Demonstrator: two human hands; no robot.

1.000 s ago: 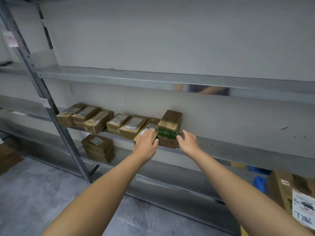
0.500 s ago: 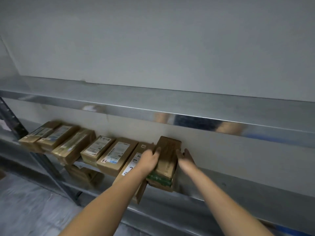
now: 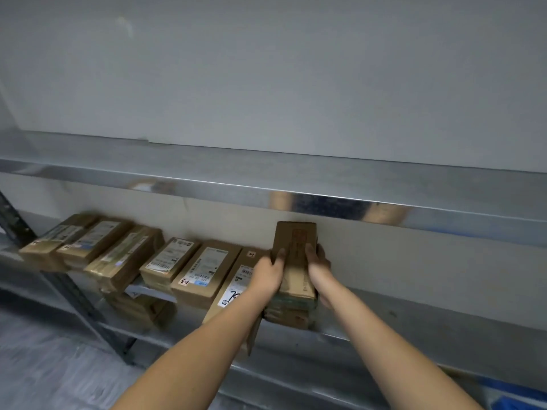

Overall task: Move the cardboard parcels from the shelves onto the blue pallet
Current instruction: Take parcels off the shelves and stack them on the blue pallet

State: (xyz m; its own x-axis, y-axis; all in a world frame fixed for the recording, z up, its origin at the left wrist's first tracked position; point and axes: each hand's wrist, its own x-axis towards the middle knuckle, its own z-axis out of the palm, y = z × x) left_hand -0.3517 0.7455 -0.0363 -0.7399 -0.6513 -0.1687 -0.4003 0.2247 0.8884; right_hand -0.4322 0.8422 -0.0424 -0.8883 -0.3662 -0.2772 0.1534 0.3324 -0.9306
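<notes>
Parcel stack [image 3: 294, 250]: at the right end of the row on the middle shelf [image 3: 429, 318]. Its near end is at the shelf's front edge and its far end is close to the back wall. It looks like three boxes lying flat on one another (the lower ones are partly hidden, so the count is uncertain). The long axis runs front to back across the shelf, pointing at the wall, broad face up.

Left hand [image 3: 266, 273]: grips the stack's left long side, thumb laid over the top face. Right hand [image 3: 318, 269]: grips the right long side, thumb on top, fingers wrapped round the side and mostly out of sight.

Judgement: the opposed side grip clamps the boxes into one bundle, so none slides when lifted.

Neighbouring parcel [image 3: 236, 287]: lies parallel just beside the left hand and overhangs the front edge. It could be nudged off.
</notes>
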